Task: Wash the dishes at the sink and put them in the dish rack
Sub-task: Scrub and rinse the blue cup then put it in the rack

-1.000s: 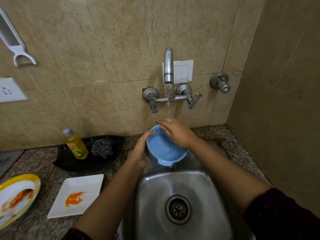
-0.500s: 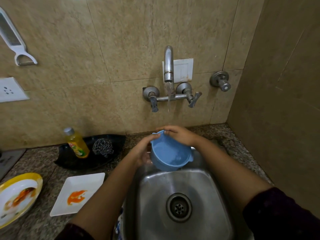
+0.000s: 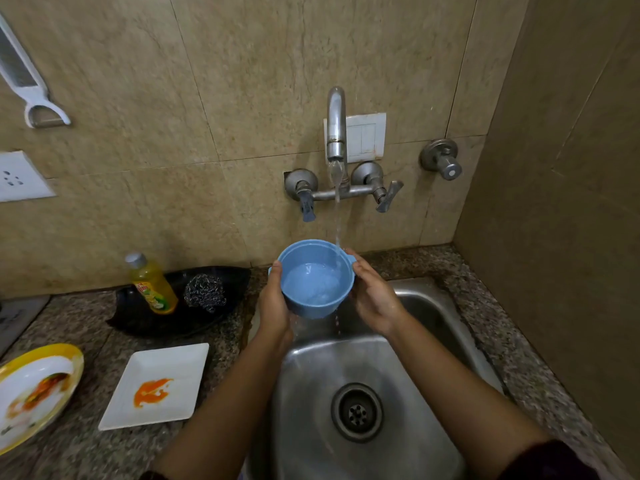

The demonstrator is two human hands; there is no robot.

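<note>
Two hands hold a round blue plastic bowl (image 3: 317, 282) above the back edge of the steel sink (image 3: 311, 393). The left hand (image 3: 275, 306) has its fingers curled round one smooth wall. The right hand (image 3: 372, 296) cups the other side, fingers together, by a small lug handle. A thin stream from the curved metal tap (image 3: 336, 123) behind the sink falls on the bowl's far rim, and water pools inside. Left of the sink, on speckled granite (image 3: 69, 323), lie a square white plate (image 3: 173, 362) smeared orange and a round yellow-rimmed plate (image 3: 38, 393). Behind those, a glossy black tray (image 3: 180, 323) bears a yellow soap bottle (image 3: 152, 285) and a wiry steel scourer (image 3: 205, 292).
</note>
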